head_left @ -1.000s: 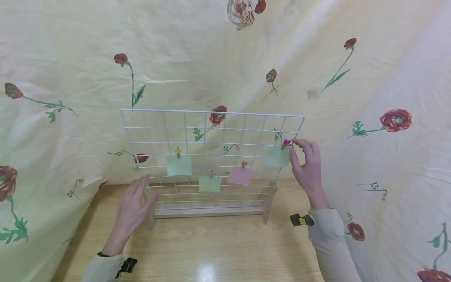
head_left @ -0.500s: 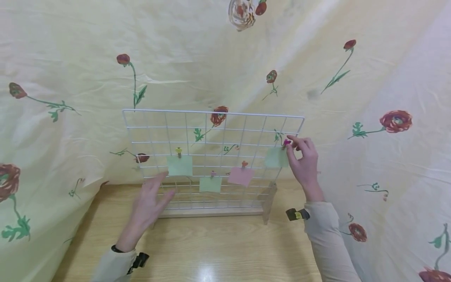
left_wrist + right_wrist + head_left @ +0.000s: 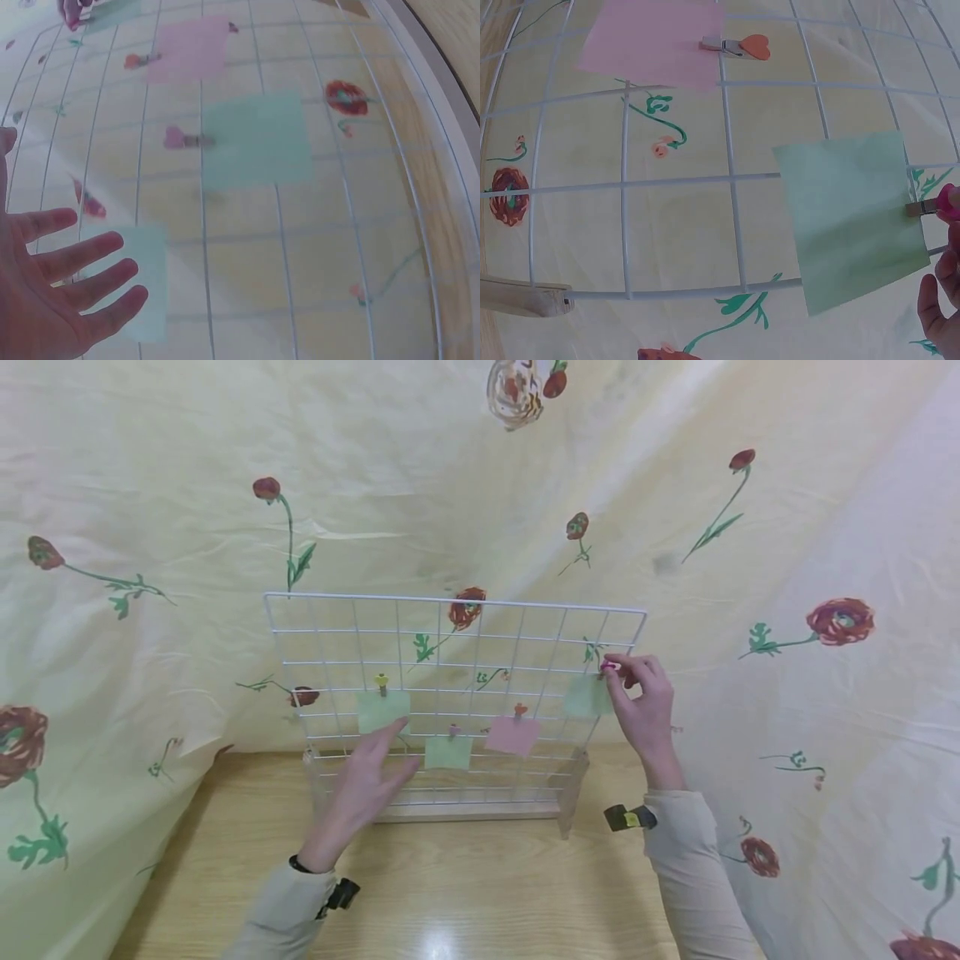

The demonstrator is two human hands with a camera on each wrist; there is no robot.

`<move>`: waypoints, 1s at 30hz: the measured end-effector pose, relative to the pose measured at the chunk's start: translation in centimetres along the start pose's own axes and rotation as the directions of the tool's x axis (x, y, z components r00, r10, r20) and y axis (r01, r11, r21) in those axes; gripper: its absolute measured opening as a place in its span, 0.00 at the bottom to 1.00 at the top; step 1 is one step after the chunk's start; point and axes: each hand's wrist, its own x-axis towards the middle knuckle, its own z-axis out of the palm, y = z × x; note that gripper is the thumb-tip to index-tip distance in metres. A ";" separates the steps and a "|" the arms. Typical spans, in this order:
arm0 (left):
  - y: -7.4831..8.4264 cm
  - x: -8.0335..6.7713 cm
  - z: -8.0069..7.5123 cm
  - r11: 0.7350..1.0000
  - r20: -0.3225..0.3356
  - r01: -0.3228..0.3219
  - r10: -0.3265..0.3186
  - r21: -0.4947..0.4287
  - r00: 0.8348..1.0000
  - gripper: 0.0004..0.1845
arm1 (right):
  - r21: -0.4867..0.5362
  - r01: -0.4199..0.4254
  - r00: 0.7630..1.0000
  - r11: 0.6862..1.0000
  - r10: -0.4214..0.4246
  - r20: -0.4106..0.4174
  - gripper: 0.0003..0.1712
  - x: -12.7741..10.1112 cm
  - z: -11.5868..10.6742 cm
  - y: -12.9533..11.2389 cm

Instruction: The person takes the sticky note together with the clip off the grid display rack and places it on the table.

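Right hand (image 3: 643, 706) pinches a pink heart clip (image 3: 610, 666) holding a green note (image 3: 587, 697) at the right edge of the white wire grid (image 3: 455, 603). Left hand (image 3: 367, 785), fingers spread and holding nothing, hovers before the grid's lower left, just under another green note (image 3: 382, 711). The grid stands on a wooden table (image 3: 450, 885).

A green note (image 3: 851, 217) hangs on the white wire grid (image 3: 731, 176) by a pink-tipped clip (image 3: 934, 204), fingers (image 3: 941, 300) beside it.
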 end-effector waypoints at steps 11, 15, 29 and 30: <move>3.2 3.0 3.6 0.984 -0.012 -0.174 0.174 -0.035 0.985 0.31 | 0.023 -0.004 1.000 1.000 0.004 0.000 0.09 0.3 -0.2 -2.7; 4.4 3.9 4.9 0.979 0.001 -0.188 0.188 -0.082 0.982 0.32 | 0.026 -0.012 1.000 1.000 0.012 0.005 0.08 0.4 -0.4 -4.3; 8.8 7.8 8.0 0.926 -0.017 -0.232 0.238 -0.299 0.971 0.24 | 0.029 -0.087 0.996 0.996 0.087 0.007 0.07 0.4 -0.3 -4.5; 9.0 8.0 8.1 0.924 -0.008 -0.221 0.230 -0.311 0.973 0.25 | 0.030 -0.090 0.996 0.995 0.090 0.004 0.07 0.4 -0.3 -4.5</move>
